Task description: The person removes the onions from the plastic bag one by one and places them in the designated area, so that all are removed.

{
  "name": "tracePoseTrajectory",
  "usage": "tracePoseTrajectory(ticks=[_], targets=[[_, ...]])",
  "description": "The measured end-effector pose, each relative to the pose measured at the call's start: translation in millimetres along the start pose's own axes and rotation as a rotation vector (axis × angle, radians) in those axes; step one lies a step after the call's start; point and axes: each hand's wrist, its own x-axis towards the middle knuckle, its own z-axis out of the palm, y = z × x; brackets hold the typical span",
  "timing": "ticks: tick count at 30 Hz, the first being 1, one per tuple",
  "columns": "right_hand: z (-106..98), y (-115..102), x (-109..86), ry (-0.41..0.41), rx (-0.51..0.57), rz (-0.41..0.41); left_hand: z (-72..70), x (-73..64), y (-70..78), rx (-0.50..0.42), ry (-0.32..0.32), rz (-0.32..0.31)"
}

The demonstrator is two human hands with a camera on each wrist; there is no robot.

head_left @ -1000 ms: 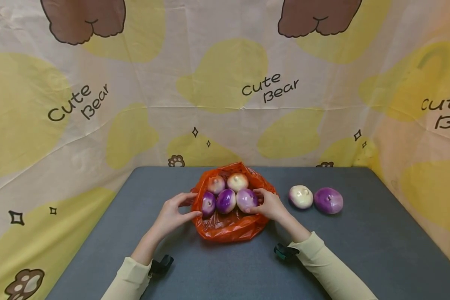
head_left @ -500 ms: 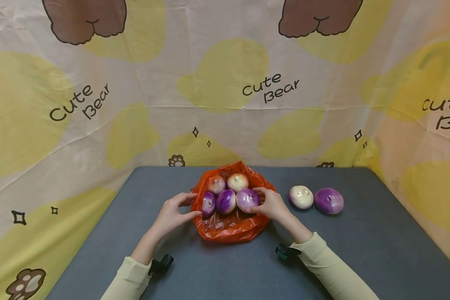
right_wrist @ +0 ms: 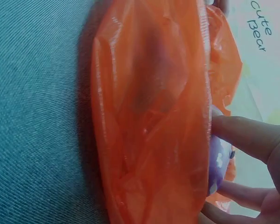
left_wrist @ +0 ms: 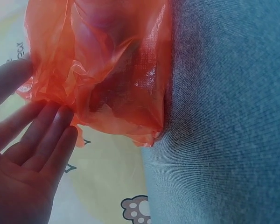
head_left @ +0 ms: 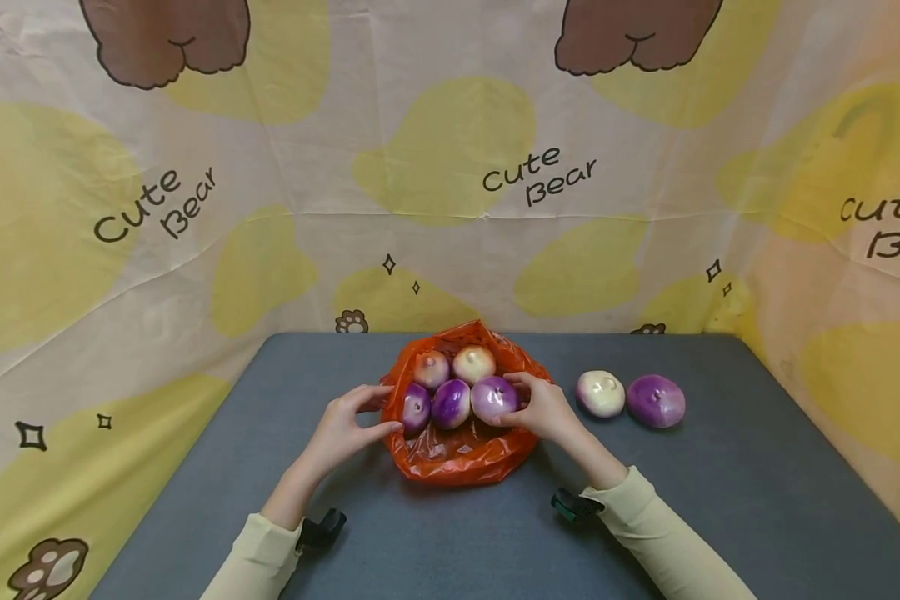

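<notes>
An orange plastic bag (head_left: 453,473) sits with its mouth spread wide, holding several purple-and-white onions. My right hand (head_left: 546,410) grips the rightmost onion (head_left: 495,400) between thumb and fingers at the bag's right rim. In the right wrist view that onion (right_wrist: 218,161) shows just past the bag wall, partly hidden by it. At the left rim, my left hand (head_left: 351,427) touches the bag with thumb and fingers apart. Its fairly straight fingers (left_wrist: 42,140) rest against the plastic in the left wrist view. Beside them in the bag lies a purple onion (head_left: 417,408).
Outside the bag, to its right, lie a whitish onion (head_left: 601,394) and a purple onion (head_left: 656,402). They rest on a dark grey table (head_left: 450,550). A printed cloth (head_left: 435,150) hangs behind and along the sides.
</notes>
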Motion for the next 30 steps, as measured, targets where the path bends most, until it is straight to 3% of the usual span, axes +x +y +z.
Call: tracePoseTrajectory(ticks=[16, 30], targets=[[-17, -10, -11.5, -0.005, 0.128, 0.024, -1.1, -3.3, -1.9, -0.020, 0.006, -0.003], [-35, -6, -19.6, -0.009, 0.185, -0.031, -2.0, -2.3, -0.7, -0.012, 0.002, -0.011]])
